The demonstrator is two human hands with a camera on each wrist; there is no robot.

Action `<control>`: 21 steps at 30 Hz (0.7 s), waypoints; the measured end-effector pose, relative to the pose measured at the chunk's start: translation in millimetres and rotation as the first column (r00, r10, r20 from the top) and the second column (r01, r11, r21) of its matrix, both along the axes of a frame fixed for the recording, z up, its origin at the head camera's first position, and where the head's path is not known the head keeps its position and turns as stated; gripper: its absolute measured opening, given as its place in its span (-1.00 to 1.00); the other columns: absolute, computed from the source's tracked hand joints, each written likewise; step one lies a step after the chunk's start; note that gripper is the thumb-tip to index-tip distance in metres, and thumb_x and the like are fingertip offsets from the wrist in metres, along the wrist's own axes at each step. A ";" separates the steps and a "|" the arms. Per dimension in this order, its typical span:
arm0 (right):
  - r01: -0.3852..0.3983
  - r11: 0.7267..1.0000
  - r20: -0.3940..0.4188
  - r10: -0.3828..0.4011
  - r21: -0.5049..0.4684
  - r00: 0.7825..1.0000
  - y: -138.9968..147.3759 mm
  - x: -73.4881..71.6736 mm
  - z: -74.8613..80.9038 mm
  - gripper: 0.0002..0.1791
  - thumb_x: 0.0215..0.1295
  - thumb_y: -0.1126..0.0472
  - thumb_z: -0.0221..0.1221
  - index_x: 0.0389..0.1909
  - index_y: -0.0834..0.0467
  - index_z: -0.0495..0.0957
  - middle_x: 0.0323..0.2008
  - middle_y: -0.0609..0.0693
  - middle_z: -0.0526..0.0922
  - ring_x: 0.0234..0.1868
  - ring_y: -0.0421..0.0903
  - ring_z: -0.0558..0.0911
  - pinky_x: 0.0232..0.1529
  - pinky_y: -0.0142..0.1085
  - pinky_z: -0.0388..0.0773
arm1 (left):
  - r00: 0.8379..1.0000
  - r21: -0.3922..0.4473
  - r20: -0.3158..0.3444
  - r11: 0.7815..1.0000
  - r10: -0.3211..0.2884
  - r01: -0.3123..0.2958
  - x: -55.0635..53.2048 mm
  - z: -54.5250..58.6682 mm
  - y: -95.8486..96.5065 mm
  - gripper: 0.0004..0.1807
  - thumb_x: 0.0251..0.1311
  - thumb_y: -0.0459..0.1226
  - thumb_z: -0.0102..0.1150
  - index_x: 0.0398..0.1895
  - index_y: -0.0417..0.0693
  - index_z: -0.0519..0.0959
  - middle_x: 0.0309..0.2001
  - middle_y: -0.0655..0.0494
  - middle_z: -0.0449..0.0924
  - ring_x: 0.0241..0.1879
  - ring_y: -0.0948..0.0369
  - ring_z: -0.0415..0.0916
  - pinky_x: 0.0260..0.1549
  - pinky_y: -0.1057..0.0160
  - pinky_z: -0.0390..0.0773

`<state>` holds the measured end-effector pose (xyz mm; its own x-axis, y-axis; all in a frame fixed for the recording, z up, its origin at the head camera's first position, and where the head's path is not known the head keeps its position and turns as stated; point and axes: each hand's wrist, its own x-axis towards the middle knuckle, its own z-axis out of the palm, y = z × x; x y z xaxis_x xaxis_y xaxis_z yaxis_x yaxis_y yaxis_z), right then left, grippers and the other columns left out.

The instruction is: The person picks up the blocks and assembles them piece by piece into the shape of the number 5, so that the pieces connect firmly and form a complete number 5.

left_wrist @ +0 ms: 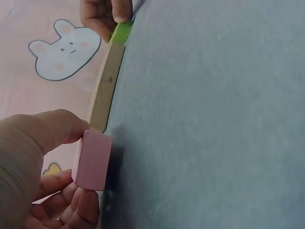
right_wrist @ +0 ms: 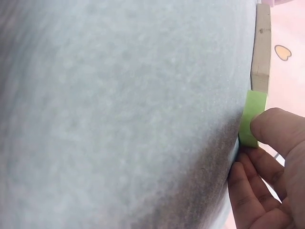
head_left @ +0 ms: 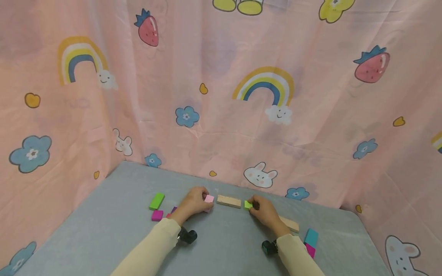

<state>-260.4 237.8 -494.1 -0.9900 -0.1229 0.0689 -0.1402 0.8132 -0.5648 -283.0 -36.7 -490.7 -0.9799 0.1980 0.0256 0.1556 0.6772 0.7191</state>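
Note:
My left hand (head_left: 195, 201) pinches a pink block (left_wrist: 94, 161) between thumb and fingers, at the left end of a long plain wooden block (head_left: 229, 201). At that block's other end, my right hand (head_left: 266, 214) pinches a light green block (right_wrist: 252, 117), thumb on its near face. In the left wrist view the wooden block (left_wrist: 107, 88) runs between the pink block and the green block (left_wrist: 122, 32). The right wrist view shows the green block close against the wooden block (right_wrist: 261, 47). Part of each held block is hidden by fingers.
Left of my left hand lie a green block (head_left: 157, 201), a magenta block (head_left: 157, 215) and partly hidden purple and red blocks. Beyond my right wrist are another wooden block (head_left: 289, 224), a teal block (head_left: 311, 237) and a magenta one (head_left: 310, 250). A patterned pink curtain (head_left: 221, 145) borders the grey table.

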 end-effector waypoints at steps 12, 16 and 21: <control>0.024 1.000 0.027 -0.024 0.003 0.999 -0.6 -0.7 -1.4 -0.78 0.19 0.33 0.22 -0.13 0.11 0.58 -0.14 0.01 0.64 -0.14 -0.09 0.57 0.00 -0.07 0.55 | 1.000 0.038 0.016 0.999 0.003 -0.004 5.6 -3.0 7.3 -0.56 -0.11 -0.16 0.44 -0.18 -0.19 0.56 -0.28 0.05 0.50 -0.30 0.17 0.41 -0.29 0.21 0.48; 0.021 1.000 0.017 -0.021 0.008 1.000 -1.5 -0.9 -1.0 -0.76 0.18 0.34 0.22 -0.12 0.12 0.58 -0.14 0.01 0.64 -0.14 -0.08 0.57 0.00 -0.07 0.56 | 1.000 0.028 0.009 1.000 0.002 -0.002 6.9 -2.7 6.0 -0.57 -0.12 -0.16 0.45 -0.19 -0.18 0.56 -0.29 0.05 0.49 -0.31 0.17 0.40 -0.31 0.21 0.48; 0.023 1.000 0.018 -0.023 -0.001 1.000 -1.3 -0.4 -1.8 -0.74 0.18 0.34 0.21 -0.09 0.13 0.57 -0.11 0.03 0.64 -0.09 -0.06 0.59 0.02 -0.06 0.55 | 1.000 0.005 0.023 1.000 0.008 -0.008 8.1 -3.1 5.4 -0.52 -0.09 -0.12 0.43 -0.12 -0.16 0.56 -0.23 0.04 0.52 -0.27 0.17 0.42 -0.24 0.16 0.53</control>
<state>-260.8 236.6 -495.9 -0.9937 -0.0996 0.0516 -0.1112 0.8157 -0.5677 -274.9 -31.3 -493.8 -0.9818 0.1900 0.0044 0.1338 0.6743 0.7262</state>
